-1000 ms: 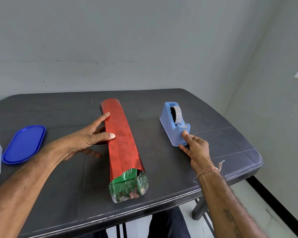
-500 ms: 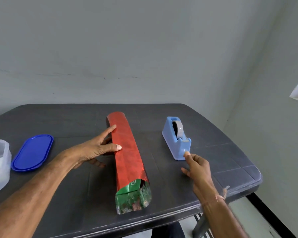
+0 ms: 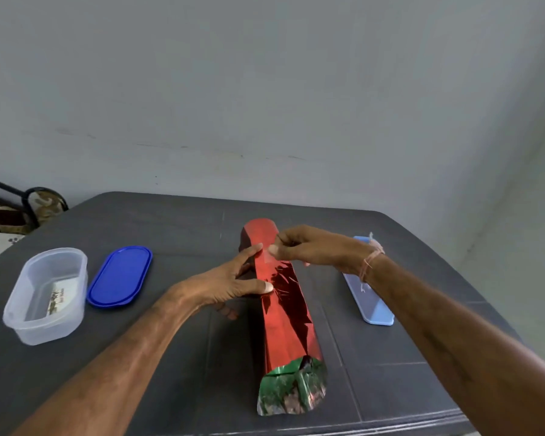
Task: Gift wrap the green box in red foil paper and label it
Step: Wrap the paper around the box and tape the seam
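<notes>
A long box wrapped in red foil paper (image 3: pixel 283 316) lies lengthwise in the middle of the dark table (image 3: pixel 170 225). Its near end (image 3: pixel 291 391) is open and shows green with crumpled foil. My left hand (image 3: pixel 224 284) rests against the box's left side, with thumb and forefinger pressed flat on the foil seam. Over the far part of the box, my right hand (image 3: pixel 312 247) pinches a small clear piece of tape (image 3: pixel 268 255), which touches the foil beside my left forefinger.
A light blue tape dispenser (image 3: pixel 375 306) stands right of the box, partly hidden by my right forearm. At the left are a clear plastic container (image 3: pixel 44 297) with a paper inside and its blue lid (image 3: pixel 120 276). The table's front edge is close.
My right hand has left the tape dispenser and crossed over the box with a piece of tape. My left hand stays on the seam. The view has shifted left.
</notes>
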A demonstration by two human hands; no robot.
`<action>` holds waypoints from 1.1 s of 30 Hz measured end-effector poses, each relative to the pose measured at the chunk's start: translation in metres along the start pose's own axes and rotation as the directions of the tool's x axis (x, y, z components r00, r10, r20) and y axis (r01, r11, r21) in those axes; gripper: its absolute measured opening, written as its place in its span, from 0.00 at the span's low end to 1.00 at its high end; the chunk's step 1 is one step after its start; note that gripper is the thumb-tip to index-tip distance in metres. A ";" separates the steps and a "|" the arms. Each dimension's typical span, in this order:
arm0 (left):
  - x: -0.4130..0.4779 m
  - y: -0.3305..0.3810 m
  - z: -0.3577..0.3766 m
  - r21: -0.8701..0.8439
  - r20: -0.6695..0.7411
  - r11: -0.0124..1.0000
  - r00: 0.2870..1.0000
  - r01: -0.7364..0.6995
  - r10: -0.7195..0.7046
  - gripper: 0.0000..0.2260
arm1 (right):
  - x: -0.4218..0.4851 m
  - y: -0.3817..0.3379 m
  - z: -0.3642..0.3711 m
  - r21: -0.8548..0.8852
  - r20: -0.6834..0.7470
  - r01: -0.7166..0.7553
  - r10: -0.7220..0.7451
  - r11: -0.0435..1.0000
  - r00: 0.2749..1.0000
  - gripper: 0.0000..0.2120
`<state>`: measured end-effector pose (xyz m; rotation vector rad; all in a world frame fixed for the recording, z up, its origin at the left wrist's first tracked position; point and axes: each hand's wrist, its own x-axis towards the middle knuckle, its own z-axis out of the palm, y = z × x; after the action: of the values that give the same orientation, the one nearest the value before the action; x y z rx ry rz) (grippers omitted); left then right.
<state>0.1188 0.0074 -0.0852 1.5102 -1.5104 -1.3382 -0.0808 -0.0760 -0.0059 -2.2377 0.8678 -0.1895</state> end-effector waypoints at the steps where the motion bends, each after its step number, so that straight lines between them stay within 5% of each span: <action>1: 0.000 0.000 0.000 0.003 0.002 1.000 1.000 -0.001 0.001 0.45 | 0.006 -0.001 0.000 -0.030 0.036 -0.012 0.013 0.999 0.999 0.17; 16: 0.002 -0.002 0.000 -0.005 0.005 1.000 1.000 -0.007 0.007 0.45 | 0.029 -0.002 0.010 -0.182 0.078 -0.080 0.096 0.980 0.992 0.17; 26: 0.000 0.000 0.002 0.005 0.000 1.000 1.000 0.003 -0.003 0.44 | 0.041 -0.005 0.017 -0.539 -0.026 -0.113 0.118 0.835 0.993 0.13; 33: -0.001 0.002 0.003 0.016 0.003 1.000 1.000 0.000 0.000 0.45 | 0.044 -0.014 0.012 -0.699 -0.042 -0.142 0.157 0.701 0.987 0.25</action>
<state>0.1157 0.0092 -0.0842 1.5189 -1.5262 -1.3318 -0.0359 -0.0899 -0.0106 -2.8336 1.2613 0.3038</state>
